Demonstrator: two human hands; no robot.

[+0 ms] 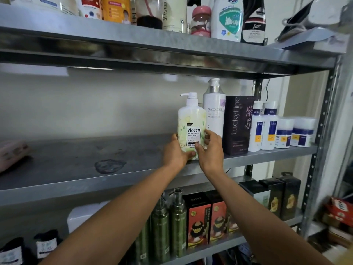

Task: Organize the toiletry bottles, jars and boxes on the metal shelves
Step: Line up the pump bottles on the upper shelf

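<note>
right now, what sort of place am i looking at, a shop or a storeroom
Probably a storeroom or home storage corner, though I can't be sure. Slotted metal shelves hold toiletries in matching sets: twin white-and-blue bottles on the middle level and paired red boxes below.

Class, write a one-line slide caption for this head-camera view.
Left hand and right hand grip a pale green pump bottle on the grey metal shelf.

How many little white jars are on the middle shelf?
2. The left jar stands just right of the white bottles; the right jar sits beside it at the shelf's end. Others may hide behind them.
</note>
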